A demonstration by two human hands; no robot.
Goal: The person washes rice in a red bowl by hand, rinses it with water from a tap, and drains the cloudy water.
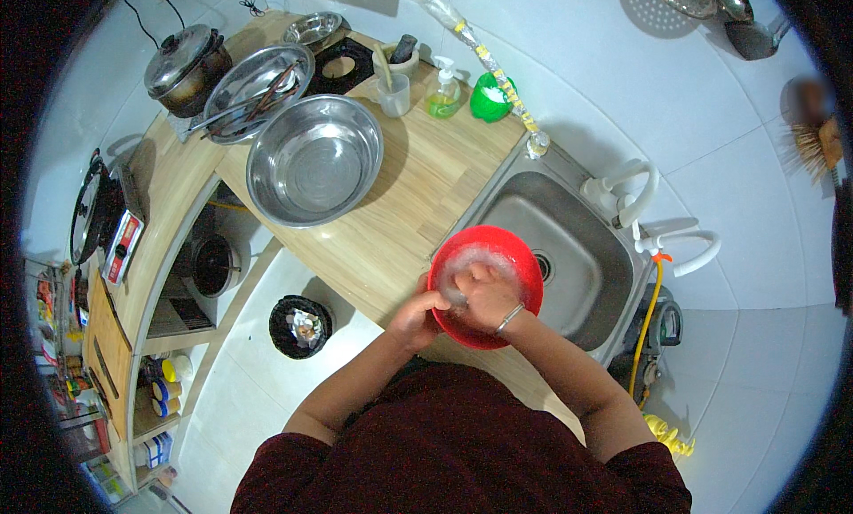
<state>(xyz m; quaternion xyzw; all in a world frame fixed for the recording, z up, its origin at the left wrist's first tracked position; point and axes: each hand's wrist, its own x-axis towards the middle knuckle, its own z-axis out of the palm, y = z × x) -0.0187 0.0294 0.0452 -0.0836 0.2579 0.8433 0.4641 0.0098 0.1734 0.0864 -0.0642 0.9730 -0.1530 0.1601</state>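
A red bowl (490, 241) with cloudy, foamy liquid and pale grains or suds inside is tilted over the left edge of the stainless steel sink (566, 214). My left hand (420, 314) grips its left rim, thumb over the edge and the other fingers hidden behind it. Inside the bowl is my right hand (486, 291), a silver bangle (510, 319) on its wrist; its fingertips are partly covered by the foam, and whether they hold anything cannot be seen. The sink's drain shows just right of the bowl.
A large steel basin (316, 161) stands on the wooden counter (426, 161). Behind it are a second basin with utensils (260, 94), a lidded pot (180, 71), a plastic cup (394, 95) and a soap pump bottle (442, 94). White faucets (633, 194) border the sink; a waste bin (300, 326) sits on the floor.
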